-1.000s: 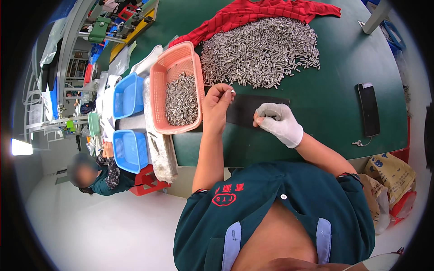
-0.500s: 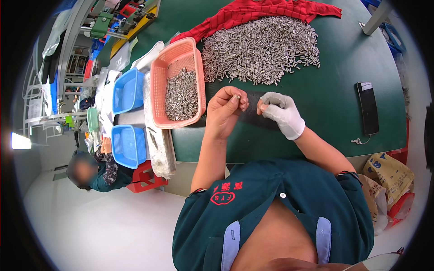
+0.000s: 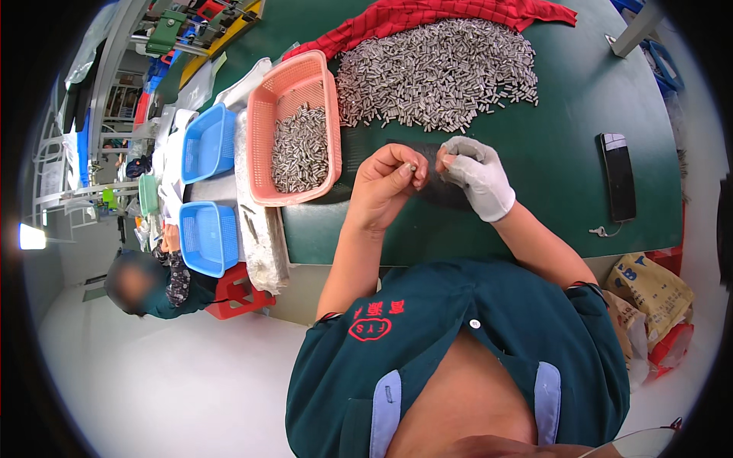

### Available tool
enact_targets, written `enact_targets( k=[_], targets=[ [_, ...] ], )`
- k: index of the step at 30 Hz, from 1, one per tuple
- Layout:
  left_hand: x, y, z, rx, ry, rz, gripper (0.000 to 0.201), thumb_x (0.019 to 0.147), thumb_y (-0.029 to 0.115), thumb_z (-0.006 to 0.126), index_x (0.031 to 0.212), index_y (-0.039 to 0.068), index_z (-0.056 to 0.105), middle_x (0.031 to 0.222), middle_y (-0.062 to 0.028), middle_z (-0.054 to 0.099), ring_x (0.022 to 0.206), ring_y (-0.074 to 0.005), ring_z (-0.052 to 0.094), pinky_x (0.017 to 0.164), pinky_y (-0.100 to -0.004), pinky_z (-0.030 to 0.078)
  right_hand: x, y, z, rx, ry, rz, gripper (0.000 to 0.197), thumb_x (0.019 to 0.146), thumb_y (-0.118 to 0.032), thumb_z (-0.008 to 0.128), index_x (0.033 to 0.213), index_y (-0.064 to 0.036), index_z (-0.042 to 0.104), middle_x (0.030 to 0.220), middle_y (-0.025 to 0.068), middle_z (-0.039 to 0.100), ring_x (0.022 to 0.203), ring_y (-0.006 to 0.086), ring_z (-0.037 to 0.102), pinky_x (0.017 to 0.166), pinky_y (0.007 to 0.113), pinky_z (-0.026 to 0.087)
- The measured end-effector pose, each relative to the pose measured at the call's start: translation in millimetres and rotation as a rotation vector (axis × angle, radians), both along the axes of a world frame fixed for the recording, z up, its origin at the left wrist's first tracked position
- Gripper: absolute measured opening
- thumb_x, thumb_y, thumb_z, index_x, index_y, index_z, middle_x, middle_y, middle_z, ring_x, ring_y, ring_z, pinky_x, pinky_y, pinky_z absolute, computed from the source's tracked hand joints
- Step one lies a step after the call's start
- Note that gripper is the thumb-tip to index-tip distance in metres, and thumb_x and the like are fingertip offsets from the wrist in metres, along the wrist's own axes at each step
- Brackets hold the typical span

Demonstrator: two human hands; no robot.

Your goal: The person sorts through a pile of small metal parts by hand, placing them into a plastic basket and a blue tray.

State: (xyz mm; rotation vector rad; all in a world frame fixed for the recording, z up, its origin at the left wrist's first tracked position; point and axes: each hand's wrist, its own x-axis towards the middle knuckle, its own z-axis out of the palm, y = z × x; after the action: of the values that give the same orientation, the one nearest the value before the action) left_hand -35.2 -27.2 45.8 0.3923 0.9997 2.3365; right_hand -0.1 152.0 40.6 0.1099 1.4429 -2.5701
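Observation:
My bare left hand (image 3: 384, 188) is closed in a pinch on a small metal cylinder (image 3: 413, 167), its end showing between thumb and forefinger. Close beside it, my right hand (image 3: 481, 180) wears a white glove with the fingertips bare. Its thumb and fingers are curled together; whatever they may hold is too small to make out. Beyond both hands a wide heap of short silvery metal cylinders (image 3: 443, 72) lies on the dark green table (image 3: 565, 183). More of these cylinders fill part of a pink plastic basket (image 3: 254, 145) left of my left hand.
Red checked cloth (image 3: 427, 11) borders the heap's far side. Two blue baskets (image 3: 208, 238) stand at the left, near a co-worker's arm (image 3: 177, 278). A black phone (image 3: 618, 179) and a small key (image 3: 603, 231) lie at the right. Bags (image 3: 649, 294) sit below the table's right edge.
The view has shifted slightly, so table and baskets appear higher and further left. My hands stay close together, and the cylinder's end shows a little more clearly in my left fingers.

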Motion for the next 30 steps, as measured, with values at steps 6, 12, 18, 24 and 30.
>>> enact_targets(
  k=[6,12,18,24,30],
  targets=[
    [2,-2,2,-0.128,0.045,0.060,0.013,0.088,0.010,0.063,0.096,0.001,0.059,0.090,-0.0064,0.062,0.079,-0.0116,0.055,0.071,-0.0235,0.044,3,-1,8,0.043,0.047,0.026,0.011,0.084,-0.013,0.063,0.087,-0.0031,0.059,0.078,-0.0015,0.055,0.070,0.0055,0.046,0.062,0.021,0.036],
    [8,1,8,-0.303,0.078,0.154,0.012,0.088,0.008,0.063,0.097,0.001,0.059,0.092,-0.0058,0.061,0.080,-0.0121,0.054,0.073,-0.0246,0.044,5,-3,11,0.152,0.104,0.069,0.010,0.083,-0.011,0.065,0.084,-0.0041,0.058,0.078,-0.0038,0.053,0.073,0.0043,0.045,0.065,0.020,0.037],
    [13,3,13,-0.474,0.185,0.229,0.012,0.089,0.003,0.062,0.100,0.000,0.060,0.091,0.0004,0.060,0.080,-0.0053,0.054,0.073,-0.0190,0.044,5,-4,12,0.158,0.086,0.056,0.012,0.082,-0.012,0.067,0.084,-0.0046,0.058,0.077,-0.0041,0.053,0.071,0.0038,0.045,0.063,0.020,0.036],
    [14,2,16,-0.526,0.235,0.235,0.010,0.089,0.002,0.061,0.099,0.000,0.060,0.089,0.0018,0.059,0.079,-0.0039,0.051,0.070,-0.0175,0.042,4,-6,11,0.137,0.070,0.065,0.013,0.082,-0.014,0.067,0.085,-0.0044,0.058,0.077,-0.0040,0.053,0.071,0.0038,0.045,0.063,0.020,0.036],
    [14,4,14,-0.525,0.240,0.242,0.010,0.089,0.002,0.061,0.098,0.000,0.060,0.088,0.0021,0.059,0.077,-0.0037,0.050,0.069,-0.0173,0.041,4,-5,11,0.158,0.085,0.048,0.014,0.083,-0.013,0.067,0.086,-0.0040,0.057,0.078,-0.0042,0.052,0.071,0.0040,0.043,0.063,0.020,0.035]
  ],
)
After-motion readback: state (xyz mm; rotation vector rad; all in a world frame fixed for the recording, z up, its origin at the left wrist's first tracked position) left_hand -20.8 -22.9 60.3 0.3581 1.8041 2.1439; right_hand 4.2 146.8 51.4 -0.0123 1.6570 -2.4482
